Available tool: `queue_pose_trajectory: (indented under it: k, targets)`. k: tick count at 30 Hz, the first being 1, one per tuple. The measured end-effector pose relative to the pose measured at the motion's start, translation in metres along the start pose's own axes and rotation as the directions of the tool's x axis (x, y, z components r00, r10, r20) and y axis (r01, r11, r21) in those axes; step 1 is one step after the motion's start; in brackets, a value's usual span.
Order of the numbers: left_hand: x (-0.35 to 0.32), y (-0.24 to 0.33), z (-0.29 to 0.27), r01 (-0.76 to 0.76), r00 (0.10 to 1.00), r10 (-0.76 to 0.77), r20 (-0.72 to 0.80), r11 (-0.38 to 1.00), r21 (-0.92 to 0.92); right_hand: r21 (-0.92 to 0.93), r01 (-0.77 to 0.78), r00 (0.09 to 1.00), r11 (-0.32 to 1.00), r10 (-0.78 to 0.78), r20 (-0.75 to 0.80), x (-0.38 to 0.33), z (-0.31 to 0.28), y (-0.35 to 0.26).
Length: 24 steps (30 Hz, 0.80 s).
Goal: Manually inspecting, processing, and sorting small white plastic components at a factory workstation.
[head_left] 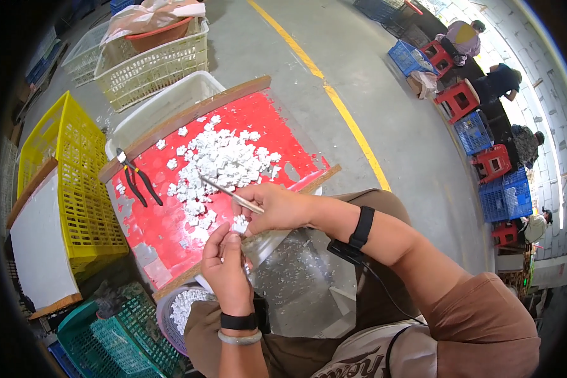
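Both hands at work above a red counter (160, 233), directions being read from a clock face centred on the hands. A small white piece (240, 223) is held at the centre, just above the counter's near edge. It is clamped between the thumb and fingers of the left hand (228, 264); the fingers of the right hand (277, 208) are closed round the pale handle of a slim tool (252, 206), whose dark tip points to 10 o'clock. Whether the piece is also pressed by the right fingertips cannot be told. The step in hand is judged to be the trimming or cleaning of one piece; for the next move, a firm pinch and a tool edge brought onto the piece seem to be called for. At 12 o'clock a loose heap (227, 157) of matte white, knobbly, roughly star-shaped pieces is spread. The red surface is scuffed and flaked to grey, and is bordered by a raw wooden strip (189, 121). At 10 o'clock, pliers (126, 165) with smooth black-and-yellow handles are laid. At 7 o'clock, white bits are contained in a round tub (162, 315).
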<state>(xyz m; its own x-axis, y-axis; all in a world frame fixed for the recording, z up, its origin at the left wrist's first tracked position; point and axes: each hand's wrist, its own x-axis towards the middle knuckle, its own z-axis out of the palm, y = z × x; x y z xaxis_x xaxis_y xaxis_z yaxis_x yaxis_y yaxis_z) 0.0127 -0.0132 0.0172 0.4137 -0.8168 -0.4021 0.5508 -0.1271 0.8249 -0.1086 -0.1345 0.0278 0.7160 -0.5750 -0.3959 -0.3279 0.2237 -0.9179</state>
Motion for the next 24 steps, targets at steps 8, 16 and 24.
queue_pose_trajectory:
  k: [8, 16, 24]
  targets:
    - [-0.016, -0.005, 0.02, -0.301, 0.951, 0.305, 0.057, 0.862, 0.407, -0.136, 0.147, 0.98, 0.98, -0.163, -0.117, -0.046, 0.001, -0.008]
    - [-0.021, -0.004, 0.025, -0.204, 0.977, 0.215, -0.014, 0.945, 0.254, 0.11, 0.098, 0.963, 0.989, -0.067, -0.262, -0.054, -0.004, 0.009]
    - [-0.031, -0.024, 0.012, 0.036, 0.841, -0.39, 0.375, 0.732, 0.681, 0.06, 0.027, 0.987, 0.998, -0.017, -0.162, -0.062, -0.018, 0.013]
